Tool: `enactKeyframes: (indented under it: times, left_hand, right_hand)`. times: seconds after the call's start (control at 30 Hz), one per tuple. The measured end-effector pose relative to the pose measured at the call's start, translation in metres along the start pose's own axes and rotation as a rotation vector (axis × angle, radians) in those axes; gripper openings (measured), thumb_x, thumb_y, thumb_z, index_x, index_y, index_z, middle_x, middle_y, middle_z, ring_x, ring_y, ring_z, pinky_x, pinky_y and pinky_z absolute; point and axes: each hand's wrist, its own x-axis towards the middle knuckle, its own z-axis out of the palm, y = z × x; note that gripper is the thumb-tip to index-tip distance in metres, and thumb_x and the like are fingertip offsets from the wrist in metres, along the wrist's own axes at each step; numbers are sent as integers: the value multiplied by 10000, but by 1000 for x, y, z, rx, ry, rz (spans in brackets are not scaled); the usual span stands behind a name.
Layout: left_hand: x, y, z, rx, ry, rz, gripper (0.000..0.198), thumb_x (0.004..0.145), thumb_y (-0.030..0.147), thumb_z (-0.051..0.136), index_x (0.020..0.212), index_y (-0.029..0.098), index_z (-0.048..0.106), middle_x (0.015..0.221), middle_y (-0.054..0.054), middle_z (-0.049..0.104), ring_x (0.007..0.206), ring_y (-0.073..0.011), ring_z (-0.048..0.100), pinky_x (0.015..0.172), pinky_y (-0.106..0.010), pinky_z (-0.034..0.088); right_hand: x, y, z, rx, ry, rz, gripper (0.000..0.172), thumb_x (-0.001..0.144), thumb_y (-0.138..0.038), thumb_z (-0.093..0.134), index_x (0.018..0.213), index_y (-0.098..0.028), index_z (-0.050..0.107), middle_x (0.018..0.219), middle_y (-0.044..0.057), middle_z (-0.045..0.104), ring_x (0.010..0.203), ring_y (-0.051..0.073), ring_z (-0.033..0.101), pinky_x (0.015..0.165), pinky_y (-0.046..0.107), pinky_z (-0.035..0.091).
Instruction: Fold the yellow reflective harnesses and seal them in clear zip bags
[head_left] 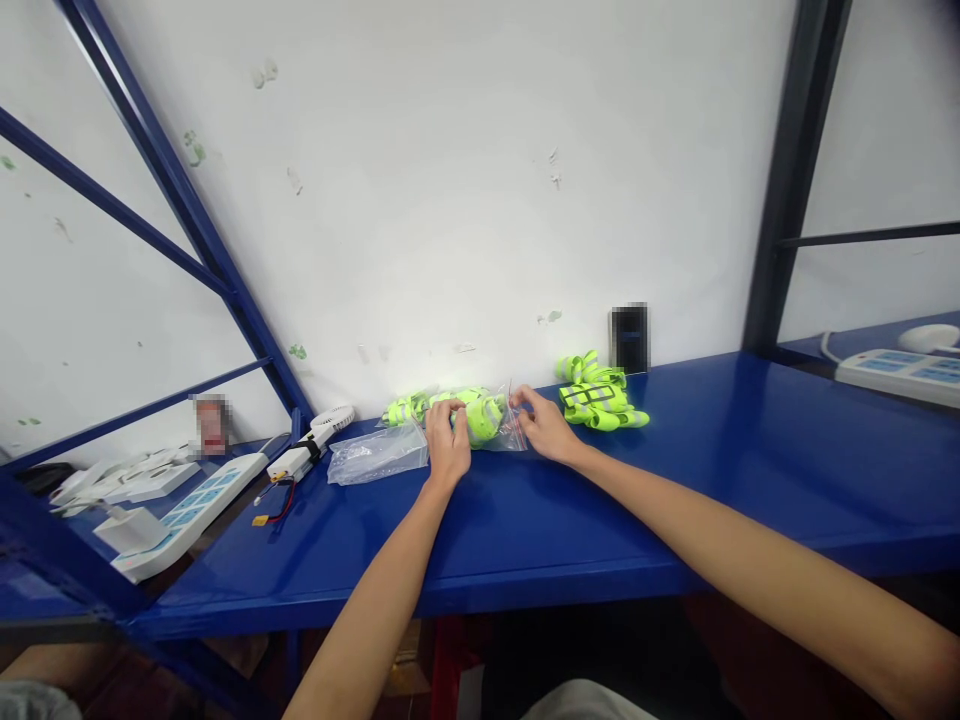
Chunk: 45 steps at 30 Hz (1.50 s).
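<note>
A clear zip bag [517,437] with a rolled fluorescent yellow-green reflective strap [484,420] inside lies on the blue shelf. My left hand [448,445] is closed on the bag's left part, fingers bent over it. At the bag's right end, by the reddish zip line, my right hand [546,425] pinches the edge between thumb and fingers. Left of my left hand lies a flat clear plastic bag [375,455]. More bagged yellow-green straps [405,408] sit behind it. To the right of my right hand is a loose bundle of the same reflective strap [596,395].
A dark blurred box [630,338] stands against the wall. On the left are a white handheld device [300,455], a battery lead with a yellow connector [262,520] and a power strip [195,515]. Blue posts [225,270] frame the shelf; another power strip [900,372] is at right.
</note>
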Motion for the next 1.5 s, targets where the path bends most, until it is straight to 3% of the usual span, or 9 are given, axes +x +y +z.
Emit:
enactKeyframes:
  times: [0.1,0.23,0.47,0.6,0.7,0.93,1.1,1.27,1.5]
  left_hand:
    - [2,-15,5,48,-73,-178,308,903,327,444,1164,201,549,1200,-119,591,1173,-257,515,1043,-427,349]
    - [3,-26,11,-17,-249,-438,430,910,395,434,1274,175,499,1254,-180,591,1215,-311,525,1034,-478,350]
    - [3,-29,13,-94,-299,-392,444,886,375,514,1283,176,511,1092,-138,581,957,-226,595,894,-391,447]
    - [5,-25,10,-226,-222,-311,389,847,273,555,1231,213,538,982,-58,529,780,-153,552,768,-312,472]
    - [9,-19,6,-358,-148,-270,353,821,233,554,1174,214,545,906,-17,494,715,-120,525,688,-252,454]
    - [15,-4,-5,-498,-31,-193,319,798,314,611,1090,203,542,871,-2,494,707,-97,540,667,-213,440]
    - [22,3,-15,-533,71,-218,301,781,292,594,1064,201,546,860,0,515,667,-94,564,621,-214,456]
    - [39,4,-42,-282,426,-174,88,759,174,528,840,176,563,770,9,510,671,-106,573,611,-213,459]
    - [62,-4,-105,80,544,-10,102,802,142,523,807,159,623,895,-30,553,782,-121,572,630,-203,457]
  right_hand:
    - [1,-1,-1,-239,8,-50,182,764,-115,445,828,-190,598,802,19,669,683,158,590,712,284,457]
    - [3,-2,-3,-340,30,26,164,775,-267,617,896,-184,690,949,83,710,800,221,622,801,341,453]
    - [4,2,-12,-169,-117,245,265,773,-372,686,583,-188,663,597,55,655,706,246,638,716,333,472]
    - [2,-4,-13,184,-187,477,228,727,-352,745,695,-135,684,635,58,677,590,185,590,576,301,477]
    - [2,-17,-12,436,-137,562,214,695,-299,778,763,-117,690,648,75,688,606,190,616,603,317,514]
    - [1,-31,-9,565,-178,330,270,631,-287,816,843,-152,718,776,69,737,832,238,679,817,370,532]
    - [6,-25,-11,483,-5,326,333,600,-338,823,857,-151,720,821,69,736,845,253,672,784,364,524]
    - [19,-31,-30,499,134,273,389,614,-342,814,943,-170,697,1024,74,716,1035,239,627,887,333,482]
    - [46,-31,-41,686,112,292,252,818,-330,646,1033,-199,642,1082,89,694,956,234,661,763,354,570]
